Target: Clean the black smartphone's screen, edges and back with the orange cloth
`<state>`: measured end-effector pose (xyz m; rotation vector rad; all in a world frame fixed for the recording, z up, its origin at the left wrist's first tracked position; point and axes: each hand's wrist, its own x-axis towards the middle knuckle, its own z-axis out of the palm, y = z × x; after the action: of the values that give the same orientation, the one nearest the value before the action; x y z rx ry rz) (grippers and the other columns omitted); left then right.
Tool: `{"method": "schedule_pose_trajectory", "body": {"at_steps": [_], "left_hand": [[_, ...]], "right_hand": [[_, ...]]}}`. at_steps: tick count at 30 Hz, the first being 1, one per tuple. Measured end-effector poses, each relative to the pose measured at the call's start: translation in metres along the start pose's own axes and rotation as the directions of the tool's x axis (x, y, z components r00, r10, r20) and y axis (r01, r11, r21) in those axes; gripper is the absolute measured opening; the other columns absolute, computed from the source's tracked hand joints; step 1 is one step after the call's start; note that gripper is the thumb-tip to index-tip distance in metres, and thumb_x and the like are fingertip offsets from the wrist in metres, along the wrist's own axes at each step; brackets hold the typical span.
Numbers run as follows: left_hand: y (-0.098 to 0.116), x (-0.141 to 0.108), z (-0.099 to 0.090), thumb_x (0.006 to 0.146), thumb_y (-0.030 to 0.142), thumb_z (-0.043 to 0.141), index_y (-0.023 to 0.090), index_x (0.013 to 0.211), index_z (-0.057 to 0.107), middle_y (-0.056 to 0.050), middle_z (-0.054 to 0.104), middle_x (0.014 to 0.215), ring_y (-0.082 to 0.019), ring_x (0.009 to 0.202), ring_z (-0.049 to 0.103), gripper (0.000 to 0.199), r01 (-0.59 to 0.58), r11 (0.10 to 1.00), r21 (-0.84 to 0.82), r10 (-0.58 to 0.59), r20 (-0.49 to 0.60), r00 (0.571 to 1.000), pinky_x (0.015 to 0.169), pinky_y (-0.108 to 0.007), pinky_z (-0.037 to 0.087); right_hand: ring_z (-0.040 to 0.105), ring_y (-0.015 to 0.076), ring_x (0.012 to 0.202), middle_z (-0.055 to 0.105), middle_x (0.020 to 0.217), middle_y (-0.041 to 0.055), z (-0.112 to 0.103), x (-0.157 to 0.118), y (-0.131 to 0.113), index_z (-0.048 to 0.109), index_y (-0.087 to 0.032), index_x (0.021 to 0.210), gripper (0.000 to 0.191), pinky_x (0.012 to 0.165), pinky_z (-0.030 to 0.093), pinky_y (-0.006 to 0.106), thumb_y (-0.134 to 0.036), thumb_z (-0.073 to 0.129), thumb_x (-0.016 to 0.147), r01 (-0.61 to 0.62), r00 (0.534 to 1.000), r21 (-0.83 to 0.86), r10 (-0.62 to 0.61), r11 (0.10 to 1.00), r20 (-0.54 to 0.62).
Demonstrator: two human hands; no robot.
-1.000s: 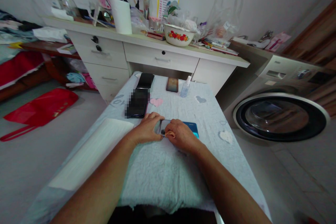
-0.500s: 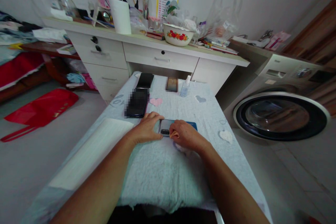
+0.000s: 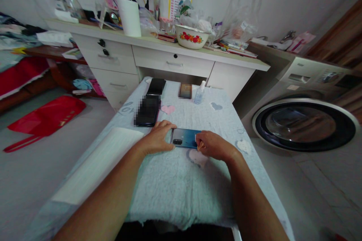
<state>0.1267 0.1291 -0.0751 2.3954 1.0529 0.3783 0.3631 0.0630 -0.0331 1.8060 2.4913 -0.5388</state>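
Observation:
A blue and silver phone [image 3: 185, 138] lies back side up on the cloth-covered table [image 3: 181, 192], its camera block at the left end. My left hand [image 3: 160, 138] holds the phone's left end between thumb and fingers. On the phone's right part rests my right hand [image 3: 213, 145], its fingers closed round a small orange cloth [image 3: 200, 145], of which only an edge shows. Beyond my left hand lies a dark, partly blurred device [image 3: 148, 111], with a black flat item [image 3: 156, 86] behind it. A clear spray bottle [image 3: 199, 93] stands near the far edge.
A blurred brown item [image 3: 185, 90] lies left of the bottle. A pale sheet [image 3: 98, 165] covers the table's left side. Behind stands a white desk [image 3: 172, 62] with a flowered bowl [image 3: 192, 37]. A washing machine [image 3: 305, 120] is at right, a red bag [image 3: 53, 115] on the floor at left.
My right hand has slid right along the phone with the orange cloth, uncovering the phone's middle. My left hand has stayed at the left end.

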Motion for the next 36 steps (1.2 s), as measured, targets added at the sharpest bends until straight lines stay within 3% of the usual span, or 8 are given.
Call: {"method": "schedule_pose_trajectory", "body": {"at_steps": [17,25,36], "left_hand": [[0.003,-0.001,-0.003,0.061,0.034,0.067,0.023,0.123,0.049,-0.005,0.048,0.120,-0.026,0.117,0.043,0.066,0.027,1.000,-0.016,-0.027,0.020,0.999,0.103,-0.037,0.035],[0.001,0.000,-0.001,0.060,0.035,0.067,0.025,0.122,0.049,-0.004,0.048,0.118,-0.026,0.115,0.044,0.065,0.015,1.000,-0.012,-0.015,0.004,1.000,0.102,-0.039,0.036],[0.001,0.000,0.000,0.061,0.033,0.068,0.022,0.122,0.049,-0.006,0.048,0.120,-0.025,0.116,0.043,0.065,0.013,1.000,0.000,-0.013,0.000,1.000,0.103,-0.036,0.035]], "right_hand": [[0.048,0.0114,0.061,0.062,0.073,0.0019,-0.012,-0.017,0.018,0.061,-0.017,0.074,0.015,0.054,0.023,0.025,-0.009,0.049,0.071,-0.163,0.985,-0.023,0.164,0.986,0.056],[0.048,0.0121,0.060,0.062,0.072,0.0020,-0.009,-0.015,0.015,0.060,-0.018,0.073,0.016,0.053,0.023,0.025,-0.009,0.048,0.073,-0.138,0.990,-0.056,0.140,0.989,0.023],[0.050,0.0134,0.068,0.062,0.077,0.0031,0.004,0.000,-0.011,0.059,-0.018,0.074,0.014,0.059,0.028,0.025,-0.009,0.048,0.075,0.023,0.994,-0.018,-0.025,1.000,-0.102]]}}
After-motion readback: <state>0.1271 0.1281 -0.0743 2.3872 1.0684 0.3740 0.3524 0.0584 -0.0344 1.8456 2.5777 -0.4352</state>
